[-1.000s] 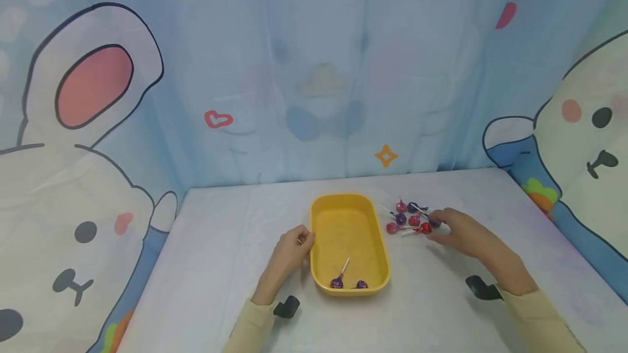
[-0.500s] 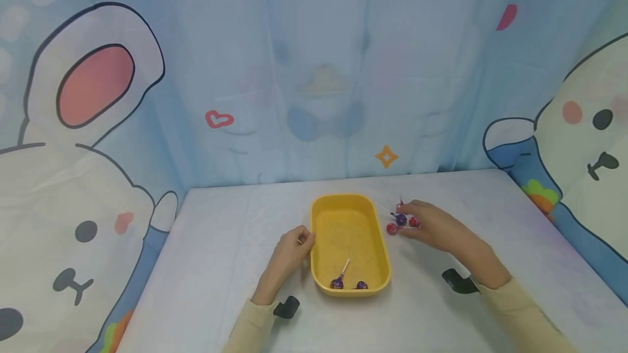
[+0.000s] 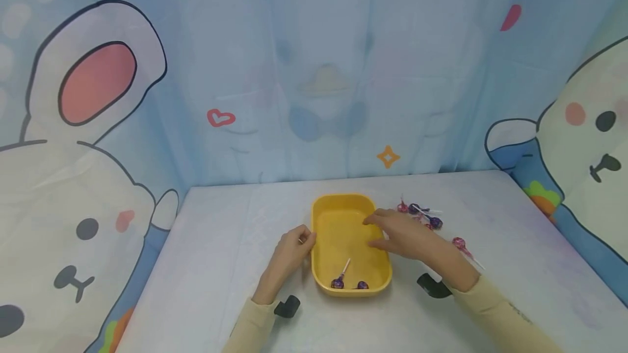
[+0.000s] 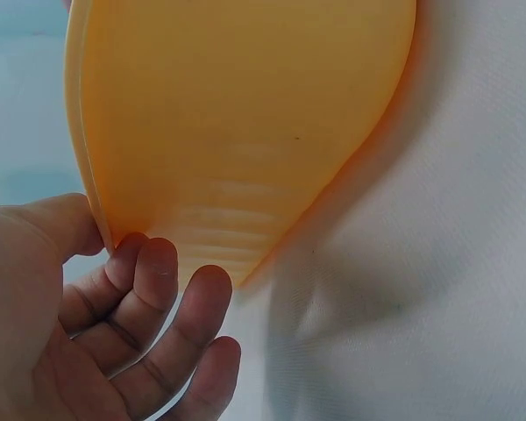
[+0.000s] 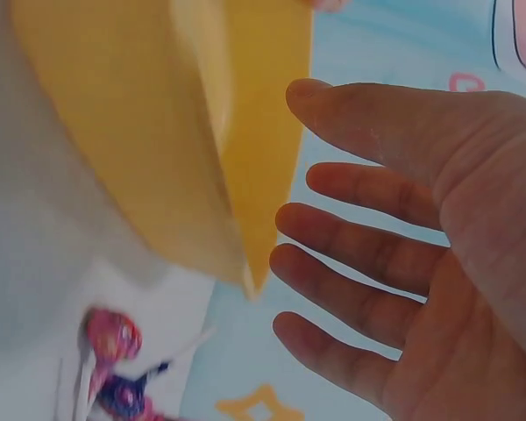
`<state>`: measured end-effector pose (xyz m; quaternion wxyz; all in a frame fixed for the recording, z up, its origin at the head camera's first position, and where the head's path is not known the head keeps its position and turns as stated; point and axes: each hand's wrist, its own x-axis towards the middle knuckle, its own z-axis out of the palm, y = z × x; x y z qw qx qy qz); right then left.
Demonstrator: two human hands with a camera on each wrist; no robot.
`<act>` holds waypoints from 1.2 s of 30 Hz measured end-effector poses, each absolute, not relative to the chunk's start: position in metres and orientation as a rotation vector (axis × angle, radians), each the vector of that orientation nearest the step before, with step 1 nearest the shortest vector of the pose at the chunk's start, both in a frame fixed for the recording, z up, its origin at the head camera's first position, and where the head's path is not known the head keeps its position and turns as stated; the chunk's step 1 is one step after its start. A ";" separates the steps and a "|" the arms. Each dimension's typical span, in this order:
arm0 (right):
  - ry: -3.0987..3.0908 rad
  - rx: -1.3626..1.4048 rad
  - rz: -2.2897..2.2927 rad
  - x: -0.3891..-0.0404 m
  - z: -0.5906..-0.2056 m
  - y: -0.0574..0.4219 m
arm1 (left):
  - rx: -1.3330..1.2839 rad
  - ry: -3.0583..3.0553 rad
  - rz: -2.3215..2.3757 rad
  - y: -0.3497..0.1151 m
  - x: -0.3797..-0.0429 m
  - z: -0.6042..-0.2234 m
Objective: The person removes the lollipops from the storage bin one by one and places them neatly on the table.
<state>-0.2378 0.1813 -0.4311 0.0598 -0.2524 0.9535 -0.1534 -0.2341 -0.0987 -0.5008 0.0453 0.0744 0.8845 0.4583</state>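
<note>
In the head view, a yellow plastic tray [image 3: 318, 255] stands on the table, with two purple-wrapped lollipops [image 3: 337, 283] at its near end. My left hand [image 3: 289, 252] pinches the tray's left rim between thumb and fingers, as the left wrist view also shows. Over the tray's right side is my right hand [image 3: 404, 236], thumb and fingers spread apart. Nothing lies between those fingers in the right wrist view. Several red and purple lollipops [image 3: 435, 223] lie in a pile just beyond the right hand, which partly hides them. A pink lollipop [image 3: 459, 243] lies apart, beside the right forearm.
A white cloth covers the table [image 3: 235, 233]. Behind it hangs a blue curtain [image 3: 275, 124] printed with cartoon animals. Each wrist wears a dark camera mount, such as the left mount [image 3: 287, 306] near the tray.
My right hand has moved left from the lollipop pile to over the tray, its fingers now apart. The pink lollipop by the forearm has come into view. The left hand stays on the rim.
</note>
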 end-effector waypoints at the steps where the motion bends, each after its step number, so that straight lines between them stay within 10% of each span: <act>1: 2.875 -0.773 -0.470 -0.237 -0.432 0.177 | 0.228 2.702 1.400 -0.099 -0.234 -0.501; 36: 2.478 -1.305 -0.188 -0.222 -0.466 0.110 | 0.206 2.683 1.408 -0.098 -0.236 -0.503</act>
